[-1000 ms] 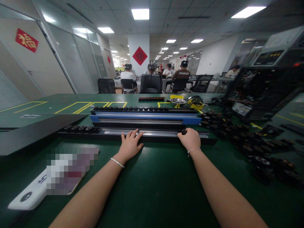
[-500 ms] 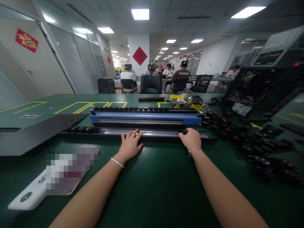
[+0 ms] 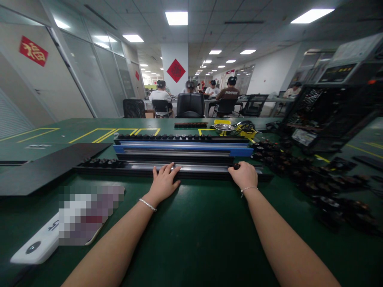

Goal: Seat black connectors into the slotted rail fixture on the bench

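A long black rail (image 3: 197, 174) with a shiny metal channel lies across the table in front of me. My left hand (image 3: 164, 184) rests on its near edge, fingers spread and holding nothing. Toward the rail's right end, my right hand (image 3: 244, 175) is closed around a small black part (image 3: 236, 166), mostly hidden by the fingers. Several black parts (image 3: 103, 162) sit in a row on the rail's left end. Behind it is a blue rail (image 3: 179, 146), and farther back a row of black parts (image 3: 164, 137) on another rail.
Many loose black parts (image 3: 317, 175) are heaped at the right, near an open computer case (image 3: 311, 107). A metal bowl (image 3: 224, 127) stands at the back. A white device (image 3: 36, 247), partly pixelated, lies at front left beside a dark panel (image 3: 54, 167). People sit at far desks.
My right hand has slid a little to the right along the rail, together with the small black part. The left hand stays in place.
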The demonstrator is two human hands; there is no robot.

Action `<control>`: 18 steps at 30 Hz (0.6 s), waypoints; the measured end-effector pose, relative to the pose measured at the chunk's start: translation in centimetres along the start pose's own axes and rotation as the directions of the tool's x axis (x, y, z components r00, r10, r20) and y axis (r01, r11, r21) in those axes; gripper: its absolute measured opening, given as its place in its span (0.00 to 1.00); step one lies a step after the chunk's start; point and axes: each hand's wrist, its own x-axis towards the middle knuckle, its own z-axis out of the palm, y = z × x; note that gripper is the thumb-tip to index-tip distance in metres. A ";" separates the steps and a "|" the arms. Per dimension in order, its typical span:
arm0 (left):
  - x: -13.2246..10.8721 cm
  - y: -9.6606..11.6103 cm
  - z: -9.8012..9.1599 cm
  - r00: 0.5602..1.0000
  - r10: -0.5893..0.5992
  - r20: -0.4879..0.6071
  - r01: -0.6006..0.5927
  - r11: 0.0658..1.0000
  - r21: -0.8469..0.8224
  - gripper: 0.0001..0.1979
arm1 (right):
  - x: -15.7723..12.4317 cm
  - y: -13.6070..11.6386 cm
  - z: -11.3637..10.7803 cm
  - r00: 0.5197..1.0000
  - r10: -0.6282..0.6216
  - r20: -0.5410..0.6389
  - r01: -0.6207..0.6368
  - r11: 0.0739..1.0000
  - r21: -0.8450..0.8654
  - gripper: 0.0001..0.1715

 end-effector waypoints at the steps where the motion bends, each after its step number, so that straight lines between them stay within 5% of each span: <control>1: 0.0 0.0 0.0 1.000 -0.001 0.003 0.001 1.000 0.000 0.27 | 0.0 0.0 0.0 1.000 0.000 -0.001 0.000 1.000 0.002 0.15; 18: 0.0 0.1 -0.2 1.000 -0.005 0.005 0.005 1.000 0.001 0.27 | 0.1 0.3 0.0 1.000 0.016 -0.006 -0.016 1.000 -0.006 0.16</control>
